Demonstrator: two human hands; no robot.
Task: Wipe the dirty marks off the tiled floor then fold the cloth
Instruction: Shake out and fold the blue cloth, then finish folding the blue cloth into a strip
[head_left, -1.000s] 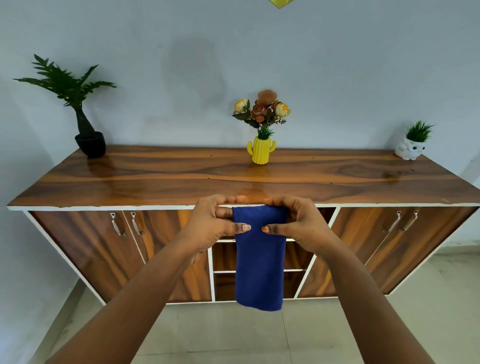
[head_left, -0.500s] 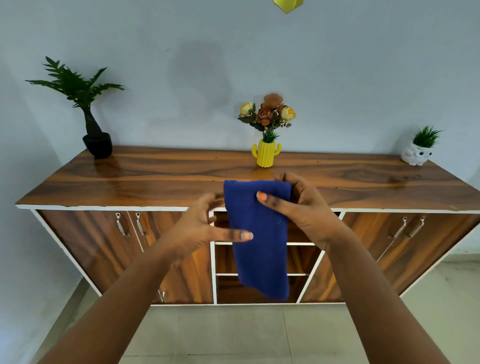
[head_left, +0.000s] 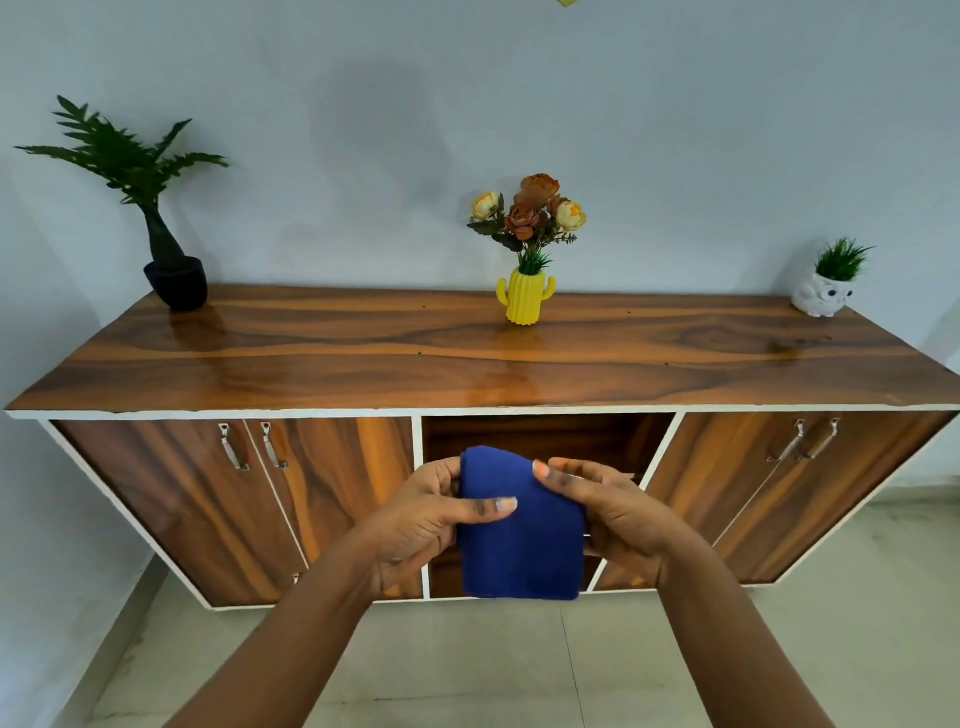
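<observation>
While your left hand (head_left: 415, 525) and right hand (head_left: 613, 512) pinch the cloth (head_left: 522, 551) midair, its folded layers stay aligned.

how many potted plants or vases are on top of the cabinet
3. A black pot with a leafy plant stands at the left end, a yellow cactus vase of flowers near the middle at the back, and a white owl planter at the right end. None appear hidden.
</observation>
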